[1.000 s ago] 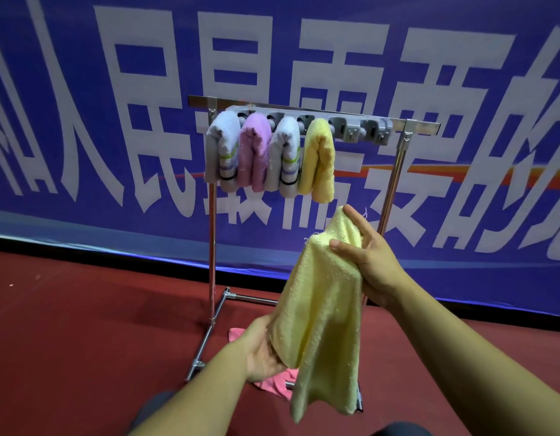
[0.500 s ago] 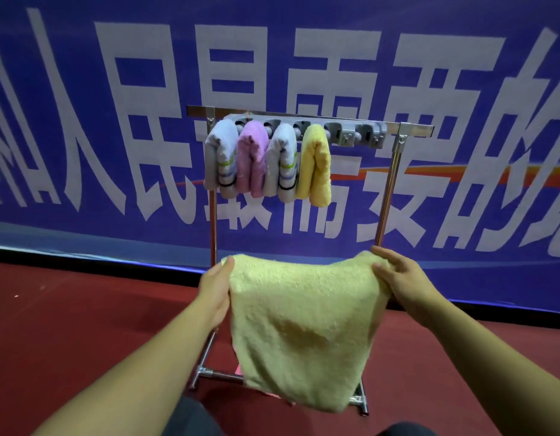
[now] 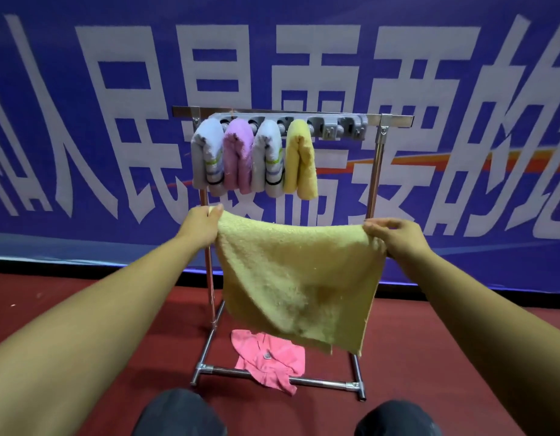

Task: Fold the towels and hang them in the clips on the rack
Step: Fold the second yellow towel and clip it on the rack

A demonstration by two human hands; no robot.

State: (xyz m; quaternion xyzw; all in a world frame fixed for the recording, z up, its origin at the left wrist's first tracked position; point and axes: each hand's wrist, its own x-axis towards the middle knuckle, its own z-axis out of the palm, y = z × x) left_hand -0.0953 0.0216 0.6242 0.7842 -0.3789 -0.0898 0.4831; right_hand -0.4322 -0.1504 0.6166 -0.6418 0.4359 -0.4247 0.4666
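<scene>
A pale yellow towel (image 3: 297,278) hangs spread out flat in front of me. My left hand (image 3: 200,223) pinches its upper left corner and my right hand (image 3: 395,236) pinches its upper right corner. Behind it stands a metal rack (image 3: 374,171) with a grey clip bar (image 3: 335,127) along the top. Several folded towels hang in the clips: a grey striped one (image 3: 206,155), a purple-pink one (image 3: 239,155), another grey striped one (image 3: 269,157) and a yellow one (image 3: 300,158). The two clips at the right end hold nothing.
A pink towel (image 3: 269,360) lies crumpled on the red floor (image 3: 83,294) over the rack's front base bar (image 3: 322,382). A blue banner with large white characters (image 3: 83,121) covers the wall behind. My knees (image 3: 178,413) show at the bottom edge.
A second ago the yellow towel hung bunched between my hands, left low and right high. Both hands have since moved apart and level, opening the towel out flat and raising it.
</scene>
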